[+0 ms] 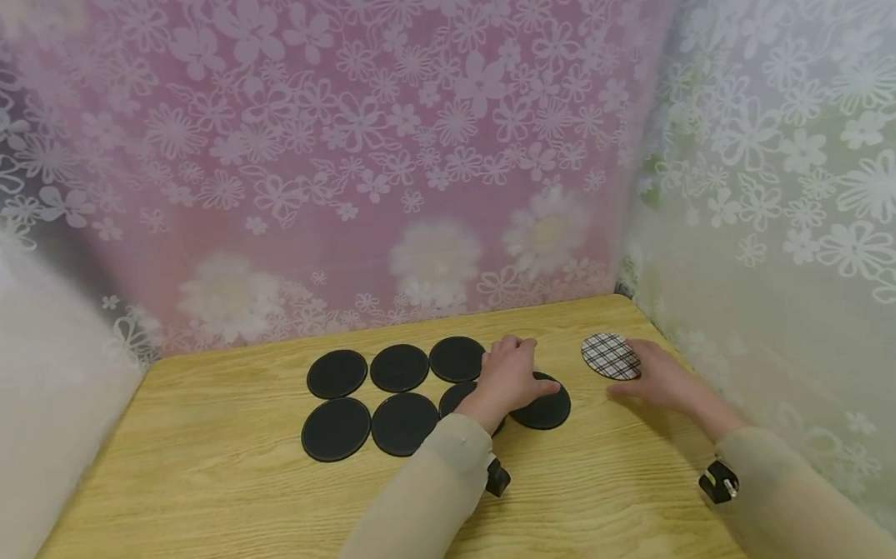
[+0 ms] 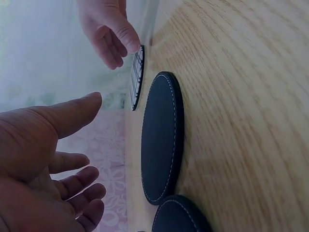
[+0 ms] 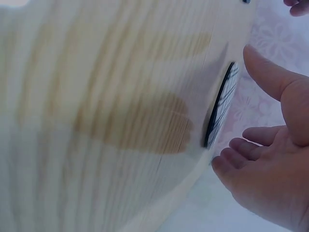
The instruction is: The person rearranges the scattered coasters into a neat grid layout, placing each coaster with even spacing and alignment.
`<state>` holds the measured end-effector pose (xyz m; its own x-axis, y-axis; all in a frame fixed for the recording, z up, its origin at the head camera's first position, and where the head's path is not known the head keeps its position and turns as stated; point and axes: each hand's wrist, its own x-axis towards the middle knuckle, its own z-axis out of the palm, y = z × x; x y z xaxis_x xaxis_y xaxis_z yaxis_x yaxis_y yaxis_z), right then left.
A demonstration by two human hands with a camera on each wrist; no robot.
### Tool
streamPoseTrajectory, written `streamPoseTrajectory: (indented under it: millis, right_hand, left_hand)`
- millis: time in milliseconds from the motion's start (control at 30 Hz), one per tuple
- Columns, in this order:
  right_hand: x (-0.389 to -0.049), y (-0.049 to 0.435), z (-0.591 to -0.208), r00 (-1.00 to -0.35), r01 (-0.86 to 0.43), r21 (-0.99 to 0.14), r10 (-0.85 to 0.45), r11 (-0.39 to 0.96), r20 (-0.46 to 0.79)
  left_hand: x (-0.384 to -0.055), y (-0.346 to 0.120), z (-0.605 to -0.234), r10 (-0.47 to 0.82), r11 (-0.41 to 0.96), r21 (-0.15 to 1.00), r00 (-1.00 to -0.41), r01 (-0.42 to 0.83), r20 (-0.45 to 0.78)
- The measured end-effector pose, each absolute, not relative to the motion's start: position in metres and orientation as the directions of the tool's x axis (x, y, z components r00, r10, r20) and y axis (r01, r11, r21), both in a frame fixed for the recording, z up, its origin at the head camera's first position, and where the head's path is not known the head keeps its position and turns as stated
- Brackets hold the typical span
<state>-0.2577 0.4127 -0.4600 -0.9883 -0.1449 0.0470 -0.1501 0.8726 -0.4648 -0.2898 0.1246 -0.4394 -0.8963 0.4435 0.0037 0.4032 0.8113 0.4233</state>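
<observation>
Several round black coasters [image 1: 399,368] with stitched edges lie flat on the wooden table in two rows. My left hand [image 1: 506,377] hovers over the right end of these rows, thumb apart from loosely bent fingers, with nothing held; it partly covers the end black coaster [image 1: 547,408]. In the left wrist view a gap separates that hand from the coaster's stitched face [image 2: 159,140]. Farther right lies a round plaid coaster [image 1: 606,356], white with dark lines. My right hand [image 1: 662,378] is beside it, fingers and thumb spread; the right wrist view shows the hand just off the coaster [image 3: 225,106].
The light wooden table [image 1: 203,507] reaches back to a pink flowered curtain [image 1: 367,150]. A pale flowered curtain [image 1: 805,214] hangs along the right side, close to the right arm. A white surface [image 1: 25,398] borders the table's left edge.
</observation>
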Motion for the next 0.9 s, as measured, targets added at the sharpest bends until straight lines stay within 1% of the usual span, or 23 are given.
streamPoseTrajectory:
  millis: [167,333,433,600,900]
  right_hand:
    - [-0.265,0.424,-0.461,-0.985,-0.173,-0.472,-0.155,0.864,0.079]
    - [-0.270,0.431,-0.466,-0.983,-0.186,-0.460,-0.171,0.868,0.074]
    - [-0.271,0.433,-0.468,-0.985,-0.172,-0.437,-0.159,0.883,0.067]
    - [-0.274,0.434,-0.466,-0.994,-0.113,-0.408,-0.108,0.906,0.036]
    - [-0.279,0.430,-0.466,-0.998,-0.066,-0.400,-0.068,0.914,0.009]
  left_hand:
    - [-0.296,0.136,-0.439,0.445,0.800,0.445,-0.895,0.402,0.008]
    - [-0.299,0.140,-0.443,0.443,0.802,0.442,-0.896,0.402,0.011]
    - [-0.301,0.143,-0.445,0.442,0.804,0.441,-0.897,0.399,0.007]
    - [-0.308,0.145,-0.447,0.438,0.810,0.435,-0.899,0.393,-0.003]
    - [-0.313,0.150,-0.455,0.438,0.814,0.431,-0.899,0.389,-0.017]
